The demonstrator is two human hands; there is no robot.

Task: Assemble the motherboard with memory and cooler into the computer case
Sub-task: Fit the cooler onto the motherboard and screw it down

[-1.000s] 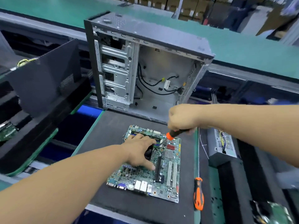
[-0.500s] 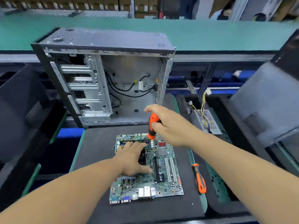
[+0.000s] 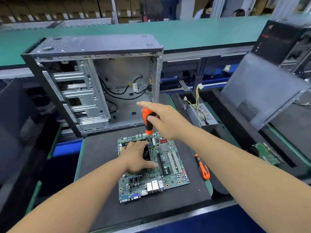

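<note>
A green motherboard (image 3: 170, 172) lies flat on a dark foam mat (image 3: 97, 162). My left hand (image 3: 136, 157) presses down on a black cooler (image 3: 146, 153) on the board and covers most of it. My right hand (image 3: 161, 118) is shut on an orange-and-black screwdriver (image 3: 148, 121), held upright with its thin shaft reaching down to the board beside the cooler. Behind the board stands the open computer case (image 3: 94, 84) with a metal drive cage and loose black cables inside. I cannot see any memory sticks clearly.
A second orange screwdriver (image 3: 202, 167) lies on the mat right of the board. A power supply (image 3: 202, 115) with coloured wires sits in a foam tray at right, another case panel (image 3: 262, 91) beyond it. A black panel (image 3: 18, 118) leans at left. A green conveyor (image 3: 185, 32) runs behind.
My right hand has swung the screwdriver from lying sideways to standing upright over the cooler. My left hand stays on the cooler. The camera has shifted right and pulled back.
</note>
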